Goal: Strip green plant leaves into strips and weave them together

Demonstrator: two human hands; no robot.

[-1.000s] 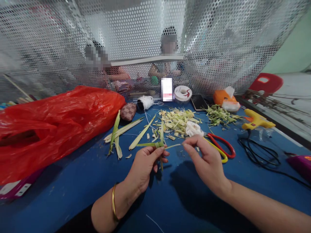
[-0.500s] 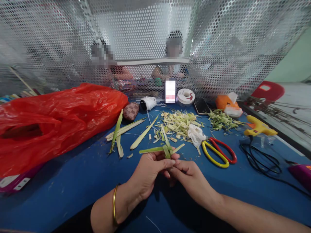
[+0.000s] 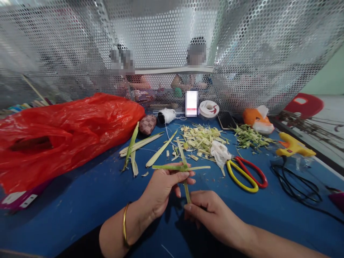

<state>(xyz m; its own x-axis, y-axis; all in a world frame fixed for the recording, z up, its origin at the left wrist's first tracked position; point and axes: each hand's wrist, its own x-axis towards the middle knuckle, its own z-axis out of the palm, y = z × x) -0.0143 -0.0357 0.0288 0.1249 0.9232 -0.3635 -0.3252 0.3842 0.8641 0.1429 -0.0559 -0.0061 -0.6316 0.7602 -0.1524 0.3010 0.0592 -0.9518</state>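
My left hand (image 3: 163,186) pinches crossed green leaf strips (image 3: 184,167) where they meet, thumb on top. One strip lies sideways and another runs away from me and back. My right hand (image 3: 209,208) grips the near end of the lengthwise strip between thumb and fingers, a little below my left hand. Beyond the hands lie loose pale leaf pieces (image 3: 161,149) and a heap of cut leaf scraps (image 3: 201,138). Scissors with one yellow and one red handle (image 3: 248,175) rest to the right, their blades under a crumpled white tissue (image 3: 219,152).
A red plastic bag (image 3: 67,125) fills the left. At the back stand white thread (image 3: 168,115), a lit phone (image 3: 191,103) and a ribbon spool (image 3: 209,108). A yellow glue gun (image 3: 295,145) with black cord lies right. People sit behind the perforated sheet.
My right hand has drawn back toward me, pulling the lengthwise strip's end out straight. The strips now form a flatter, open cross in my left hand. The view has shifted slightly left.
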